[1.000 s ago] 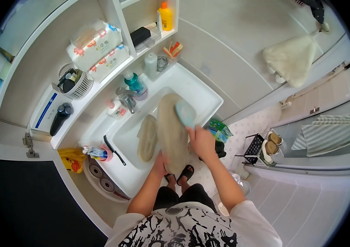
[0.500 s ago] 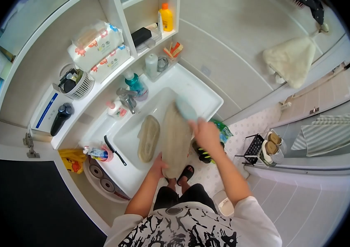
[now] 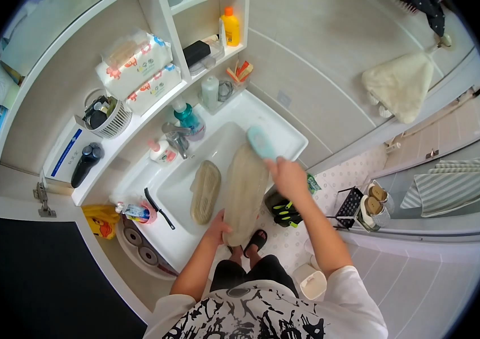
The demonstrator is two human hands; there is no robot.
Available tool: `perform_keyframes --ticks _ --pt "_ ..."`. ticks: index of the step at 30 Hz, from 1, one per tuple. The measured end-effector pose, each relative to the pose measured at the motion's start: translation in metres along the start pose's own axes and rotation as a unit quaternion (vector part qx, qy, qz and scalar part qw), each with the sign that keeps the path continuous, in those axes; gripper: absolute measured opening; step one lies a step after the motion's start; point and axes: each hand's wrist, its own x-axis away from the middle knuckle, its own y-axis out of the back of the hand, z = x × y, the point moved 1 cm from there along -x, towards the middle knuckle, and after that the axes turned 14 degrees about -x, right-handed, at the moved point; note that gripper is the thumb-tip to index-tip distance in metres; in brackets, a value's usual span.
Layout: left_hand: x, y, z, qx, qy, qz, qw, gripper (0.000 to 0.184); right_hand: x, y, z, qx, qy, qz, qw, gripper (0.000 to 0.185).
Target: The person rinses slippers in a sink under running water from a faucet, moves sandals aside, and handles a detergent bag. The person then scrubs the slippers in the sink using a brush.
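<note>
My left hand [image 3: 217, 229] is closed around the lower end of a beige slipper-shaped thing [image 3: 245, 192], tilted over the front edge of the sink with its broad, flat side facing up. My right hand [image 3: 289, 179] grips the handle of a light-blue brush [image 3: 260, 142], whose head lies at the slipper's upper end; the bristles are hidden. A second beige slipper [image 3: 205, 192] rests in the white sink [image 3: 164, 183], left of the held one. It is slightly blurred where the brush and the slipper meet.
Behind the basin stand a faucet [image 3: 178, 138], a teal-capped bottle [image 3: 186, 117] and a pump bottle [image 3: 162, 151]. A black-handled razor-like tool [image 3: 159, 208] lies on the left rim beside a pink cup [image 3: 147, 213]. Black-and-green shoes [image 3: 282, 209] and a bin [image 3: 310, 281] are on the floor.
The brush has shifted slightly up and right along the slipper's upper end, with my right hand moving right. My left hand keeps its hold. The view has shifted slightly.
</note>
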Motion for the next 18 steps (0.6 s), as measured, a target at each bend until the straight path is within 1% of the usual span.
perform_keyframes --ticks 2,4,6,9,12,13,15,18 --pt "0.003 -0.003 -0.002 -0.004 0.003 -0.02 1.0 0.094 0.036 -0.014 0.024 -0.012 0.026 0.041 0.999 0.051" --pt "0.006 -0.017 -0.018 -0.007 0.006 -0.062 0.998 0.094 0.053 -0.011 0.039 -0.007 0.035 0.076 0.996 0.05" --pt "0.007 -0.009 -0.015 -0.003 0.015 -0.045 0.999 0.092 0.057 -0.007 0.046 0.015 0.03 0.106 0.994 0.05" --pt "0.015 -0.012 -0.018 -0.018 0.034 -0.034 0.999 0.09 0.009 -0.003 0.001 0.018 -0.004 0.024 1.0 0.049" --pt "0.013 -0.021 -0.028 -0.049 0.028 -0.031 0.998 0.089 -0.011 0.001 -0.015 -0.039 -0.013 0.03 0.999 0.05" --pt "0.012 -0.022 -0.03 -0.058 0.022 -0.034 0.998 0.089 -0.002 -0.002 -0.009 -0.049 0.011 0.041 0.998 0.051" --pt "0.006 -0.009 -0.024 -0.035 0.015 -0.018 0.999 0.09 0.033 -0.012 0.009 -0.07 0.058 0.063 0.994 0.052" --pt "0.006 -0.011 -0.028 -0.023 0.005 0.008 1.0 0.089 0.056 -0.004 0.044 0.003 0.047 0.13 0.99 0.052"
